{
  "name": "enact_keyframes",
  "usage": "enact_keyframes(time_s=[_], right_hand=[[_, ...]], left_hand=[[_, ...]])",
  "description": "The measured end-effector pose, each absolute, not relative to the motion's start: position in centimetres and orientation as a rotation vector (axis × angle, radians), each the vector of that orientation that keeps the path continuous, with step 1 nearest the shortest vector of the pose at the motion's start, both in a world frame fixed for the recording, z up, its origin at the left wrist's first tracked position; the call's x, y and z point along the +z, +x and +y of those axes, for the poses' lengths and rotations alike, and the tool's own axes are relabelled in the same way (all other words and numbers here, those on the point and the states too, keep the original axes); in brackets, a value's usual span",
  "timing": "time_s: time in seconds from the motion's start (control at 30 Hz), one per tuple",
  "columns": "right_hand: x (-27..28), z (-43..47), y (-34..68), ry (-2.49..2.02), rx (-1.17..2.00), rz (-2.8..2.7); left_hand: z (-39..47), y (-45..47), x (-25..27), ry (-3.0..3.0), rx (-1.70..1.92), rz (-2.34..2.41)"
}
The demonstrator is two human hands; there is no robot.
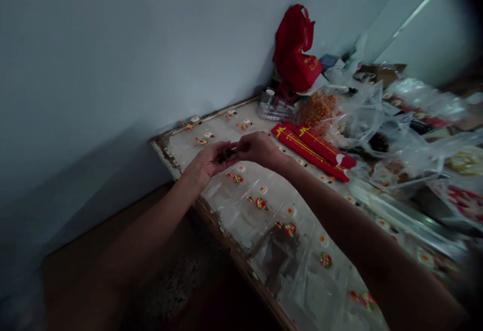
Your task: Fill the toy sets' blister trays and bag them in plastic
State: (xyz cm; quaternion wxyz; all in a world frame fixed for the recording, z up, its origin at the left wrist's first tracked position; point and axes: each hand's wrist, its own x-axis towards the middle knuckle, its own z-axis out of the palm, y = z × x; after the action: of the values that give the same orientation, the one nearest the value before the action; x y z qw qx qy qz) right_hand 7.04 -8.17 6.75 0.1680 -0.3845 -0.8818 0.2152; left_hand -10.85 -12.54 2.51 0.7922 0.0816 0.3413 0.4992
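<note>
My left hand (pixel 211 158) is cupped above the far left end of the table. Small dark pieces (pixel 223 158) lie in its palm and against its fingers; their kind is too dim to make out. Directly beside it, my right hand (pixel 259 148) is closed, fingertips pinched together at the edge of the left palm. Whatever its fingers hold is hidden. Beneath both hands is a clear plastic cover (pixel 241 220) over a pale tablecloth printed with fried eggs and other food.
Flat red packets (pixel 311 152) with yellow print lie right of my hands. Behind them are a red bag (pixel 296 49), a clear plastic container (pixel 277 105) and a bag of orange-brown food (pixel 319 109). Several plastic bags crowd the right side. A wall (pixel 132 44) borders the table's back.
</note>
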Motion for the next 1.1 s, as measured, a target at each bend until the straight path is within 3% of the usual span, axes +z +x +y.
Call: enact_keyframes(time_s=[0.1, 0.17, 0.37, 0.57, 0.87, 0.97, 1.1], right_hand=[[5.1, -9.0, 9.0, -1.453, 1.15, -1.995], [3.2, -9.8, 9.8, -1.607, 1.295, -1.792], [-1.2, -10.2, 9.8, -1.733, 1.107, -1.824], [-0.3, -10.9, 9.7, -1.745, 0.76, -1.912], [2.9, -14.4, 9.8, -1.044, 0.477, -2.342], [3.6, -14.2, 10.7, -1.205, 0.585, -2.285], [4.7, -14.1, 14.3, -1.377, 0.958, -2.041]], left_hand=[[-13.0, -10.3, 2.5, 0.219, 1.041, 0.8], [-13.5, -10.4, 2.1, 0.234, 1.032, 0.854], [-14.9, -11.1, 1.1, 0.272, 1.034, 0.8], [-16.2, -10.8, 1.2, 0.263, 1.035, 0.785], [-16.1, -8.1, 1.0, 0.242, 1.002, 0.805], [-16.1, -6.3, 1.5, 0.259, 0.973, 0.799], [-16.3, -5.0, 1.9, 0.212, 0.932, 0.796]])
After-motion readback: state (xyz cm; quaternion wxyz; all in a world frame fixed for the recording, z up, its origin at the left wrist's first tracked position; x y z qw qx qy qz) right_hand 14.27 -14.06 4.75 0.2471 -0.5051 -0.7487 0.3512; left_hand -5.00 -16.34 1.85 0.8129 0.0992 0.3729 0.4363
